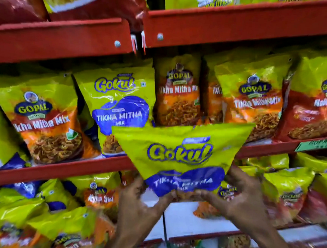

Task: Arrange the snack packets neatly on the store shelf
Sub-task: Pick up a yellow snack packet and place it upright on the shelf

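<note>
A yellow and blue Gokul Tikha Mitha Mix packet (180,153) is held up in front of the middle red shelf (60,169). My left hand (140,209) grips its lower left corner and my right hand (237,198) grips its lower right corner. Its top edge covers the foot of the Gopal packet (178,95) standing behind. An identical Gokul packet (118,107) stands on the shelf just to the left.
Gopal Tikha Mitha Mix packets (45,121) fill the middle shelf on both sides, with a red Nadiadi packet (314,110) at the right. The upper shelf (229,22) holds more bags. The lower shelf carries leaning packets (69,225) and a gap with a white back panel (185,218).
</note>
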The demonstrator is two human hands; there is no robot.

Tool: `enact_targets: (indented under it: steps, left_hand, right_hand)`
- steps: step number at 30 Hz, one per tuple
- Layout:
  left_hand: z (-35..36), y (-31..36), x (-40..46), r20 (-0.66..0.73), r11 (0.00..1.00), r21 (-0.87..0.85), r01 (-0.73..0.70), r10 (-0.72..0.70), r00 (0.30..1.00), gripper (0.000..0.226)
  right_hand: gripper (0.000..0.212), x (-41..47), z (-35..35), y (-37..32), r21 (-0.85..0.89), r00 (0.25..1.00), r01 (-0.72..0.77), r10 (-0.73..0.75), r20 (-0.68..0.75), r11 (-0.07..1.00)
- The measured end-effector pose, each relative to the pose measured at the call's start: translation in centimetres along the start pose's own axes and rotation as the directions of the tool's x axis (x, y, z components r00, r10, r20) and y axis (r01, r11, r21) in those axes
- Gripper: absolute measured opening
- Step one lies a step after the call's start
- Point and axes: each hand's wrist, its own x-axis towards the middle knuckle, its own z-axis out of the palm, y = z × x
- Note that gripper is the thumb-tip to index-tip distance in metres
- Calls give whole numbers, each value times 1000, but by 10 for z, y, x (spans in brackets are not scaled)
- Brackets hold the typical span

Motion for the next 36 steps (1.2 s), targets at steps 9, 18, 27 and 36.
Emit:
enact_targets:
  steps: [9, 18, 27, 36]
  left_hand:
    - [2, -139, -48, 138, 946, 31, 322, -323, 936, 38]
    - [29, -225, 7, 197, 818, 302, 489, -555, 808, 54]
    - [4, -158, 1, 368, 803, 589, 89, -364, 856, 75]
    - [-87, -45, 24, 256, 388, 844, -370, 315, 914, 70]
  right_hand:
    - [46, -45, 75, 124, -110, 885, -364, 381, 270, 925]
    - [28, -11, 128, 240, -327, 731, -525, 613, 300, 786]
    - [37, -4, 111, 150, -555, 815, -286, 503, 288, 781]
    - [44, 46, 119, -13, -649, 861, 478, -462, 212, 592]
